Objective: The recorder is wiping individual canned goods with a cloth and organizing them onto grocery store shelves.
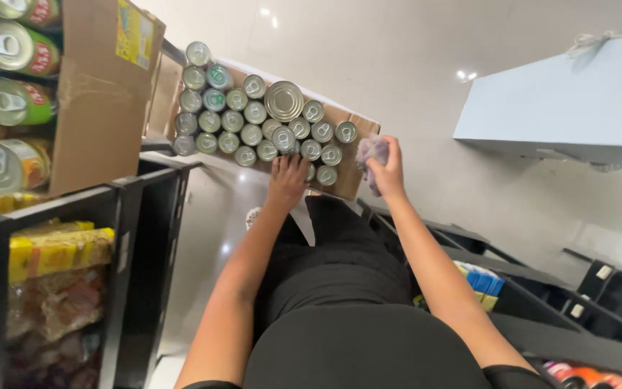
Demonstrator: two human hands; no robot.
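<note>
Cans in an open carton, one hand down among them

Small round metal cans with pull-ring lids (253, 115) stood packed in rows inside a shallow brown cardboard carton (350, 184), and one larger, flatter silver can (284, 100) lay on top near the middle. The carton sat low ahead of the person, between two black shelving units, above the pale glossy floor (397, 57).

The left hand (287, 176) rested on the near edge of the rows, fingers spread and curled over the tops of a few cans; whether it had closed round any one can could not be told from this view. The right hand (386, 169) hovered by the carton's right corner, fingers shut around a crumpled, pale purple cloth or wrapper (370, 153).

Judging by their look, the cans would be rigid and fairly heavy for their size, with smooth sides that could slip in a loose grasp. A hold round the side wall, fingertips under the top rim, seemed safer than pulling on the ring. Packed so tightly, each left little room for fingers between neighbours.

To the left, a second brown cardboard box (102, 101) held larger green-labelled tins (12, 101) lying on their sides, above yellow packets (59, 248) on a black shelf (145, 238).
</note>
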